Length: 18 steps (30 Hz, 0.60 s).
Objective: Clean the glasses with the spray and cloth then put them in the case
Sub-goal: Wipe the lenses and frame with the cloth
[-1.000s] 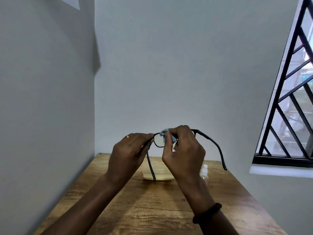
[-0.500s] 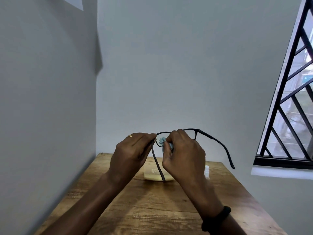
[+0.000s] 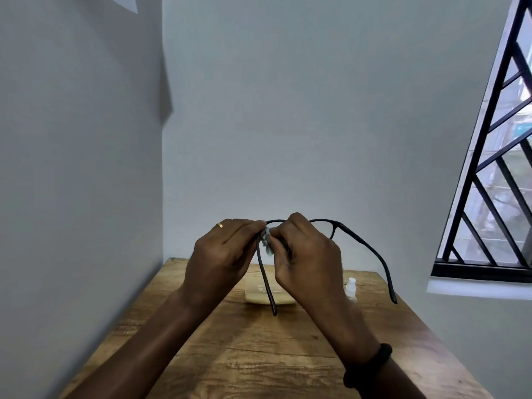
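Observation:
Black-framed glasses (image 3: 361, 243) are held up above the wooden table (image 3: 259, 355), temples unfolded and pointing toward me. My left hand (image 3: 221, 254) pinches the frame at its left corner. My right hand (image 3: 305, 254) pinches a small light-blue cloth (image 3: 267, 240) against the left lens, which is mostly hidden behind the fingers. A pale yellow glasses case (image 3: 256, 293) lies on the table behind the hands. A small white spray bottle (image 3: 351, 287) stands to the right of the case, partly hidden by my right wrist.
Grey walls close in at the left and behind the table. A barred window (image 3: 495, 197) is at the right, with a white sill. My right wrist wears a black band.
The right hand has slid the cloth leftward across the left lens, toward the left hand. The glasses sit slightly lower and the right lens is now more exposed.

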Motion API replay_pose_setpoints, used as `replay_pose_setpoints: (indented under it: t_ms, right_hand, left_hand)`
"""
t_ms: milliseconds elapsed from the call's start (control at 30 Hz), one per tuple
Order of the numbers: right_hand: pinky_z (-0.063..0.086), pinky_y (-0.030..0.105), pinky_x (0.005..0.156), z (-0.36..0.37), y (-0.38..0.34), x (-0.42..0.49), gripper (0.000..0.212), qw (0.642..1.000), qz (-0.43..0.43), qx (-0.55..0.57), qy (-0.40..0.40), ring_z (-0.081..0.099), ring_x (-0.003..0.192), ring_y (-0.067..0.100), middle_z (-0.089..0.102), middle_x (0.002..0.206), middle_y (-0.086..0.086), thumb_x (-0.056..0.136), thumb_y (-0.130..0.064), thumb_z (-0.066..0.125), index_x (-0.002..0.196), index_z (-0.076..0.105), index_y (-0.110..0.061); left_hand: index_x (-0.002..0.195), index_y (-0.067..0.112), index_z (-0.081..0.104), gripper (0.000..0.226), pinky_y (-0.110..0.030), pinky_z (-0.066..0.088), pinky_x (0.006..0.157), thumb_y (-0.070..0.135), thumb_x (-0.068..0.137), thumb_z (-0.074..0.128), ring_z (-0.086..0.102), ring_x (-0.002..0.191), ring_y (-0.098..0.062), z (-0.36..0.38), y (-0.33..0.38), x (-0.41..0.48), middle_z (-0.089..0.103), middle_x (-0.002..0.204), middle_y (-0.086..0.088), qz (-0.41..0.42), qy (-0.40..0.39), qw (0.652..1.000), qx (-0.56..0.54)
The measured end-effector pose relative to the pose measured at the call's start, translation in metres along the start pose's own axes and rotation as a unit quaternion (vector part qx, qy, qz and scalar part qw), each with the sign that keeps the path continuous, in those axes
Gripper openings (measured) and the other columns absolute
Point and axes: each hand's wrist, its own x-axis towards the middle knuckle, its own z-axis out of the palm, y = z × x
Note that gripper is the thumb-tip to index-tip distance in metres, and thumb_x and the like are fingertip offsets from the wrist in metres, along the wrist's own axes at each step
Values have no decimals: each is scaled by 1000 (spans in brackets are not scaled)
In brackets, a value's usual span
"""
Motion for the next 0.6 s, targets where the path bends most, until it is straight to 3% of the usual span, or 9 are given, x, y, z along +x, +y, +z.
replay_pose_setpoints:
  t_ms: [100,333,467,600]
  right_hand:
    - [39,25,49,-6,4,-3,3,998,-10,-53,-43,58,58,18,59,82,-7,84,-25,66,81,65,-24]
    - [39,23,49,-8,1,-2,5,992,78,-86,38,62,60,20,62,84,-6,83,-25,63,85,63,-21]
    - [47,30,46,-3,-2,-2,2,997,44,-38,54,61,61,19,62,86,-6,86,-20,64,86,66,-20]
    - [43,28,44,0,-3,-5,2,998,15,-47,34,60,58,18,61,85,-6,88,-22,65,87,67,-21]
  left_hand:
    - [110,2,77,19,-30,57,79,10,97,66,73,87,-22,-1,-1,-5,77,100,-7,5,-4,1000,9]
    - [110,3,77,19,-31,59,76,6,91,74,73,87,-22,2,8,-14,78,101,-6,9,-19,1000,-6]
    - [109,2,77,18,-32,58,79,7,93,72,73,88,-22,0,6,-8,78,101,-7,4,-4,1000,-8]
    - [109,3,77,17,-32,57,79,8,94,70,73,87,-22,-2,4,-7,78,100,-6,6,-5,1000,15]
